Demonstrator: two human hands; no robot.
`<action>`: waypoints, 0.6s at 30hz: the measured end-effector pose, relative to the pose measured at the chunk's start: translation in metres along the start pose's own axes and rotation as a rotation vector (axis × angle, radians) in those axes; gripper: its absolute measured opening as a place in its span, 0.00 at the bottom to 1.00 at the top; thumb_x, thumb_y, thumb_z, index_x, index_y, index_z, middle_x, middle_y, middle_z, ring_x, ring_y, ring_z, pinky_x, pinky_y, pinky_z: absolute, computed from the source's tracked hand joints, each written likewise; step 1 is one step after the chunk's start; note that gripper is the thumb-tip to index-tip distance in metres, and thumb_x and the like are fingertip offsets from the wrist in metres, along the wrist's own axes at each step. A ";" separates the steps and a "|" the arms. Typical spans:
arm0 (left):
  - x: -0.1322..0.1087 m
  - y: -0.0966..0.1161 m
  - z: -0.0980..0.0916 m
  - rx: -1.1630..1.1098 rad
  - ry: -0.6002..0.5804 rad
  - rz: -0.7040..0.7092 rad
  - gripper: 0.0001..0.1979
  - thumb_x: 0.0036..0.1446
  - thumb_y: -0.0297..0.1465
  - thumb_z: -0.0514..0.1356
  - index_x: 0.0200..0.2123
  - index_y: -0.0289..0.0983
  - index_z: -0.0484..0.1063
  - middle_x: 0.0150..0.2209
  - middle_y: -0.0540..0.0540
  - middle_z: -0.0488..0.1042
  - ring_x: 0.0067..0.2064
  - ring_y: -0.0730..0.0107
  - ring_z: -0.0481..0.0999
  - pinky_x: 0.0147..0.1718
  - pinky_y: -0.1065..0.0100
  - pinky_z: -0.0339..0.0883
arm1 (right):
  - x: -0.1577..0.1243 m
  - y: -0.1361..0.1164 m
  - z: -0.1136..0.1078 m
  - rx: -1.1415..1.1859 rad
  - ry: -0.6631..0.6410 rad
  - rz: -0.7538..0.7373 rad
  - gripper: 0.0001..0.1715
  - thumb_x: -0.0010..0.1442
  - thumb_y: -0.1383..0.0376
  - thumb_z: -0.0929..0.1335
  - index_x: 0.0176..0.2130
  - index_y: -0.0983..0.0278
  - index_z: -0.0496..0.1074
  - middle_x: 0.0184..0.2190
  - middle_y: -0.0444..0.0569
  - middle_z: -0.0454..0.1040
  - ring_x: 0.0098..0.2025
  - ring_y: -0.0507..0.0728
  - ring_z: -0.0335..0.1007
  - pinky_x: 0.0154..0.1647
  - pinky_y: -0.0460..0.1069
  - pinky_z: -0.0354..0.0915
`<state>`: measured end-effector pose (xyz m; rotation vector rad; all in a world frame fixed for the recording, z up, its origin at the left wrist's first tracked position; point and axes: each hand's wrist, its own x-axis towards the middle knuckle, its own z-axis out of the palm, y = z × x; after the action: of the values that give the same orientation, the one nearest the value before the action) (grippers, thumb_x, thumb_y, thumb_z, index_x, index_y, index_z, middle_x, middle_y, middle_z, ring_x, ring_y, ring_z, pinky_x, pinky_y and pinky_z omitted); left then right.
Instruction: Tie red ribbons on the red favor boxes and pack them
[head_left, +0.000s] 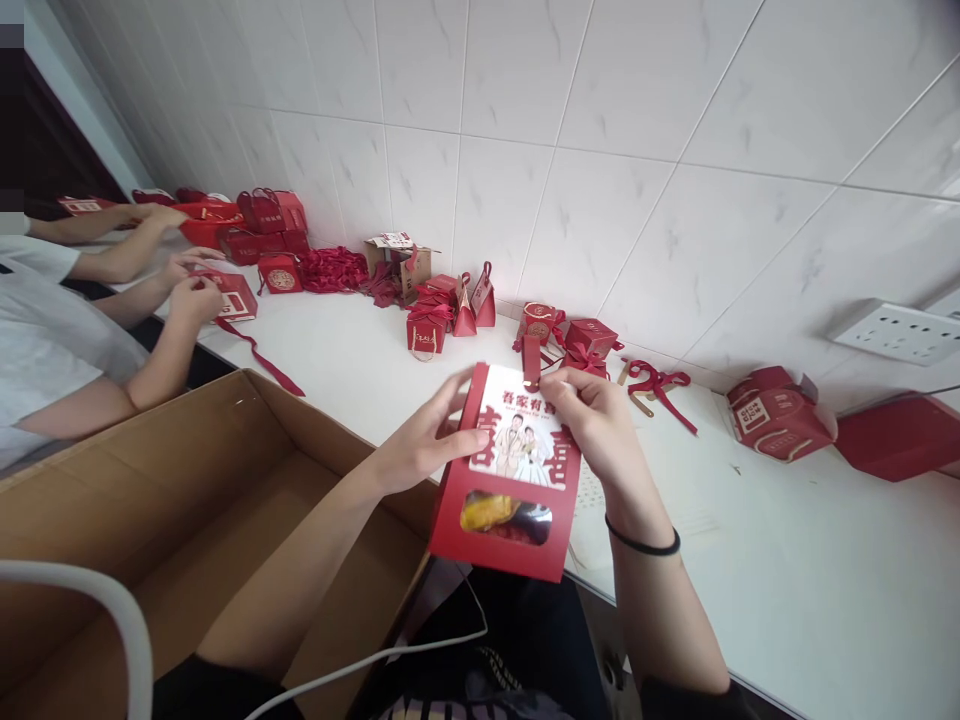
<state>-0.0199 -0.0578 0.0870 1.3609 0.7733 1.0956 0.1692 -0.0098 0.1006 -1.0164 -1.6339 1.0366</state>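
A red gift box [504, 530] with a white panel showing a couple in wedding clothes hangs in front of me, above the table's near edge. Yellow and dark contents show through its oval window. My left hand [431, 435] grips the box's left side, thumb across the front and fingers behind. At the top right corner my right hand [589, 415] pinches the box by its upper edge, close to a red ribbon or strap [531, 360]. What lies between the right fingertips is partly hidden.
An open cardboard box [247, 400] stands at my left. Red gift boxes [427, 330] and ribbons [664, 385] line the wall side of the white table [787, 580]. A co-worker's hands [196, 290] hold another red box at left. A power strip [896, 332] is at right.
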 end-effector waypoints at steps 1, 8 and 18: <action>0.001 -0.003 -0.002 0.022 -0.012 -0.054 0.33 0.51 0.33 0.62 0.60 0.40 0.57 0.51 0.40 0.71 0.47 0.56 0.73 0.44 0.61 0.69 | 0.005 0.005 0.000 0.037 0.016 0.043 0.13 0.53 0.58 0.67 0.26 0.66 0.71 0.20 0.43 0.66 0.20 0.48 0.58 0.18 0.42 0.52; 0.011 -0.023 -0.013 -0.277 0.254 -0.394 0.16 0.49 0.38 0.62 0.37 0.33 0.73 0.35 0.41 0.77 0.35 0.61 0.77 0.32 0.67 0.69 | 0.026 0.050 0.009 0.541 -0.132 0.389 0.20 0.49 0.55 0.69 0.40 0.64 0.70 0.31 0.47 0.74 0.31 0.56 0.71 0.31 0.48 0.67; 0.007 -0.018 -0.008 -0.984 0.534 -0.388 0.09 0.47 0.24 0.57 0.18 0.36 0.60 0.14 0.52 0.65 0.16 0.74 0.68 0.15 0.75 0.64 | 0.008 0.111 0.024 0.413 -0.116 0.377 0.22 0.56 0.52 0.63 0.45 0.63 0.65 0.41 0.53 0.72 0.40 0.59 0.72 0.39 0.53 0.69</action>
<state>-0.0216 -0.0463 0.0697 0.0802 0.6741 1.2724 0.1623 0.0274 -0.0065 -1.0128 -1.2616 1.6338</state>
